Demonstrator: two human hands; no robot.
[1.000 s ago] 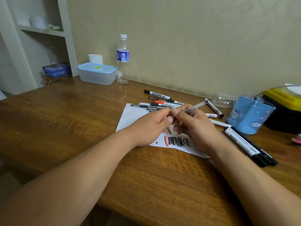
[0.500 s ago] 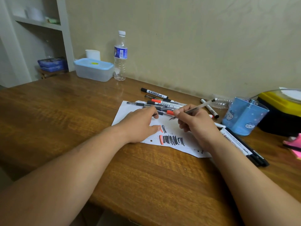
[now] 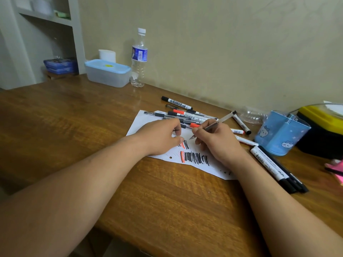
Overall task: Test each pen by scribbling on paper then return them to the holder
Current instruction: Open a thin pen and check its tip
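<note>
Tip's dropped toward the scribbled white paper (image 3: 143,123): right hand (image 3: 217,143) pinches the slim grey pen (image 3: 213,125), left hand (image 3: 159,138) grips its black cap (image 3: 176,130), scribbling's next.

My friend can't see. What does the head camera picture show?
A right hand holds a clear pen, tip near white paper striped with black and orange scribbles, while the left hand rests on the sheet. More pens lie scattered on the wooden table beside a blue holder.
</note>
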